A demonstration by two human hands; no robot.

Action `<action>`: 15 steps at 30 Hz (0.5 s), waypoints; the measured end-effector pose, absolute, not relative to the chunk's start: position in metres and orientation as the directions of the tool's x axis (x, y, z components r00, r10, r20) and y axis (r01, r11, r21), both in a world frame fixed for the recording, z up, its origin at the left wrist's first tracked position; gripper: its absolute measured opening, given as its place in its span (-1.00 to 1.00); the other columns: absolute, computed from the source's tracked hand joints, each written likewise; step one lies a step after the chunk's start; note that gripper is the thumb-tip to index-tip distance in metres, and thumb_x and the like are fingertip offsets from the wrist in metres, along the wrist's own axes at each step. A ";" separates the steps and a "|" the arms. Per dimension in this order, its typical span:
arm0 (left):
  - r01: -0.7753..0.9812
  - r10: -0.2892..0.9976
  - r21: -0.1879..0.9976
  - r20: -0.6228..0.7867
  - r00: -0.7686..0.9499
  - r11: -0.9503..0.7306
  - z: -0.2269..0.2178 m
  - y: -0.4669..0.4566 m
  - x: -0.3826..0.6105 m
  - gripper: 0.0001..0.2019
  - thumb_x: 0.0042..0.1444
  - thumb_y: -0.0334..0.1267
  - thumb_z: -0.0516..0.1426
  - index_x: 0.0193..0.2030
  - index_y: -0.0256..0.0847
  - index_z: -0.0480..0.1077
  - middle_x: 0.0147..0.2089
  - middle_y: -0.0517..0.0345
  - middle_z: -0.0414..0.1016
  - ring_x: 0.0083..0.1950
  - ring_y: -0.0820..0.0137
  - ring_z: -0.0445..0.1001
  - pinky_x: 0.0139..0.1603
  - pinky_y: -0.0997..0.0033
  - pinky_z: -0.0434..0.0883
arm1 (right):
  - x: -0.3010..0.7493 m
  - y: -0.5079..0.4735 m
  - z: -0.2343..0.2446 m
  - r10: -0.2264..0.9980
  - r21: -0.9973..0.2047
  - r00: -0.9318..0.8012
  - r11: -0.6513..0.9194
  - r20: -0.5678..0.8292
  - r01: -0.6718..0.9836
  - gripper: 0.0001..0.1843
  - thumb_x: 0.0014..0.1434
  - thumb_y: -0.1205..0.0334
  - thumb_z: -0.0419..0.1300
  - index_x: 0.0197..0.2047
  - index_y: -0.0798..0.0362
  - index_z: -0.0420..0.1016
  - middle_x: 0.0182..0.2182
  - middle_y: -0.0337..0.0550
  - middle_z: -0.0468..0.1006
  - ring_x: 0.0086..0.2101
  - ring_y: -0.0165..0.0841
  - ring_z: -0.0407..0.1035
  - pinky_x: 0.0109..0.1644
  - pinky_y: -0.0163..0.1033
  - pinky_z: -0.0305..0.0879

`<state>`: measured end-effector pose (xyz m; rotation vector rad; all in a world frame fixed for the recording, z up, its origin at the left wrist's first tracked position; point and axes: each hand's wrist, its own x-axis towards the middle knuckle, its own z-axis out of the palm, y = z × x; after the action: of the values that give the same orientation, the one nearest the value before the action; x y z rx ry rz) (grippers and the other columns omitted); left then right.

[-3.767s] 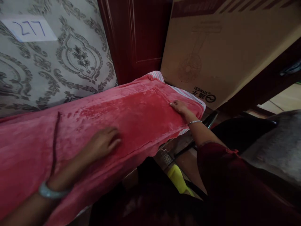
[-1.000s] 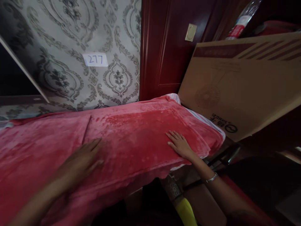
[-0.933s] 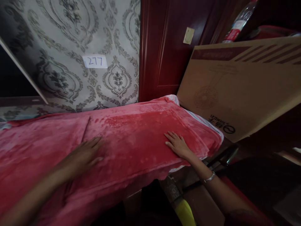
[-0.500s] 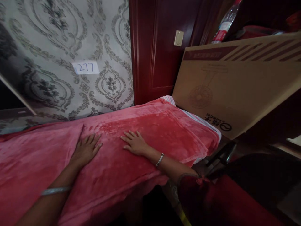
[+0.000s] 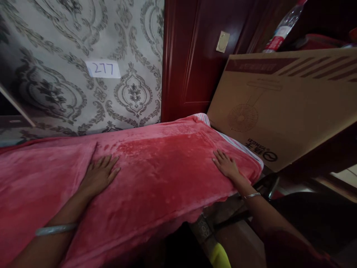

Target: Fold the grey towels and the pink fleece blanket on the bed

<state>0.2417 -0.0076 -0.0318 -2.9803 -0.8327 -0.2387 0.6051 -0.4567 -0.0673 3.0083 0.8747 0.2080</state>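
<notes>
A plush red-pink blanket (image 5: 164,178) lies spread over a long, low surface, its front edge hanging down. My left hand (image 5: 100,174) rests flat on it beside a raised fold, fingers spread and holding nothing. Toward the right end, my right hand (image 5: 225,163) lies palm down on the blanket with its fingers stretched out. At that end a striped white cloth (image 5: 240,143) shows from under the blanket. The blanket between the two hands looks smooth, with a darker brushed patch in the pile.
Behind the blanket are a patterned wall with a paper marked 277 (image 5: 103,69) and a dark red panel (image 5: 192,56). A large cardboard box (image 5: 290,96) leans at the right, a plastic bottle (image 5: 284,29) behind it. Something yellow (image 5: 219,257) shows below the front edge.
My right hand has slid to the right across the blanket, from its middle to near the right end. My left hand stays in place. The view has shifted slightly.
</notes>
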 end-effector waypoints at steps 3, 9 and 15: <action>0.515 0.509 0.003 0.153 0.847 -0.857 -0.031 -0.007 0.242 -0.33 0.33 0.04 -0.16 0.50 -0.21 0.14 0.53 -0.21 0.07 0.52 -0.08 0.08 0.41 -0.25 0.12 | 0.609 -0.466 -0.067 0.572 -0.001 0.814 -0.818 0.103 0.575 -0.34 0.44 -0.03 -0.23 0.51 -0.01 0.07 0.49 0.01 -0.01 0.42 -0.11 -0.02 0.38 0.23 0.09; 0.499 0.490 -0.003 0.185 0.852 -0.866 -0.033 -0.003 0.243 -0.33 0.33 0.04 -0.15 0.49 -0.20 0.16 0.50 -0.23 0.14 0.50 -0.10 0.13 0.40 -0.27 0.12 | 0.608 -0.466 -0.048 0.407 -0.045 0.907 -0.909 0.108 0.413 -0.35 0.44 -0.01 -0.20 0.49 0.01 0.11 0.47 0.11 0.05 0.42 0.01 -0.04 0.32 0.38 0.10; 0.478 0.465 0.015 0.254 0.848 -0.878 -0.035 -0.004 0.241 -0.37 0.37 0.05 -0.18 0.46 -0.18 0.22 0.46 -0.20 0.23 0.46 -0.11 0.19 0.37 -0.27 0.17 | 0.568 -0.350 -0.013 0.582 -0.101 0.803 -0.798 0.126 0.594 -0.33 0.46 -0.06 -0.20 0.55 -0.07 -0.06 0.52 0.02 -0.12 0.46 -0.08 -0.20 0.42 0.25 -0.05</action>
<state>0.2412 -0.0040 -0.0354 -2.9730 -0.7589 -0.3900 0.5676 -0.3498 -0.0127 3.1112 1.0199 0.1450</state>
